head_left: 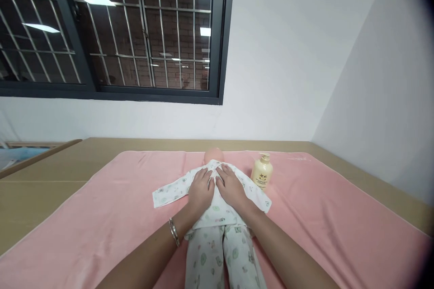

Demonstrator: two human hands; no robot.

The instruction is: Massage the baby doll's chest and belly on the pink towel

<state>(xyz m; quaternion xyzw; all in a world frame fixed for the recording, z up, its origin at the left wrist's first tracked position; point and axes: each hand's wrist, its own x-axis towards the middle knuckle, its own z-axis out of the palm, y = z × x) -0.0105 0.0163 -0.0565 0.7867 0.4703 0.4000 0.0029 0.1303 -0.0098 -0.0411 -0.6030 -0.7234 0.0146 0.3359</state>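
Note:
A baby doll (pixel 214 155) lies on a pink sheet (pixel 129 216) with its head at the far end. It wears a white printed top (pixel 219 211) with sleeves spread to both sides, and matching trousers (pixel 205 257). My left hand (pixel 201 191) rests flat on the left of the doll's chest, fingers stretched toward its neck. On the right of the chest lies my right hand (pixel 232 186), flat as well, the two thumbs almost meeting. Neither hand holds anything. The doll's own hands do not show beyond the sleeves.
A pale yellow pump bottle (pixel 262 172) stands on the sheet beside the doll's right-hand sleeve. Wooden table edging (pixel 101 144) runs around the sheet. Behind rises a white wall (pixel 278 54) with a dark-framed barred window (pixel 149 31).

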